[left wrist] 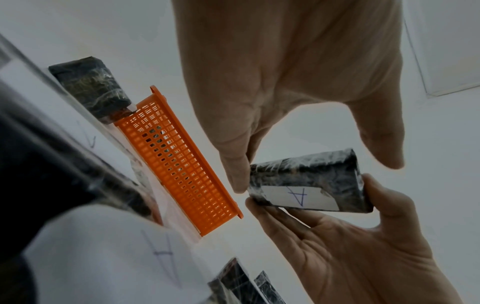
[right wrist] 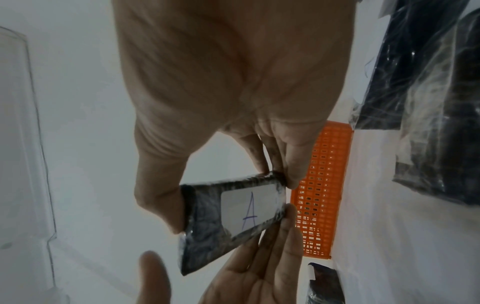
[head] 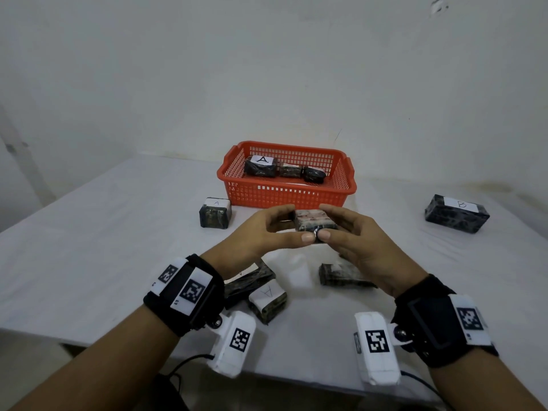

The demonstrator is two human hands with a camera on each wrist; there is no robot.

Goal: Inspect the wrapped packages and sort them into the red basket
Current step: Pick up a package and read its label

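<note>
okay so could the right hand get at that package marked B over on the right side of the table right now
Probably not right away. The right hand is gripping the held A package together with the left hand. The B package sits alone with nothing around it.

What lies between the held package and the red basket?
Nothing: in the head view only bare white table separates the held package from the red basket.

A-labelled package (right wrist: 233,214) between both hands; basket (right wrist: 322,189) beyond

The left hand (head: 261,232) covers part of a dark wrapped package (head: 249,280) on the white table (head: 118,247); its label cannot be read.
</note>
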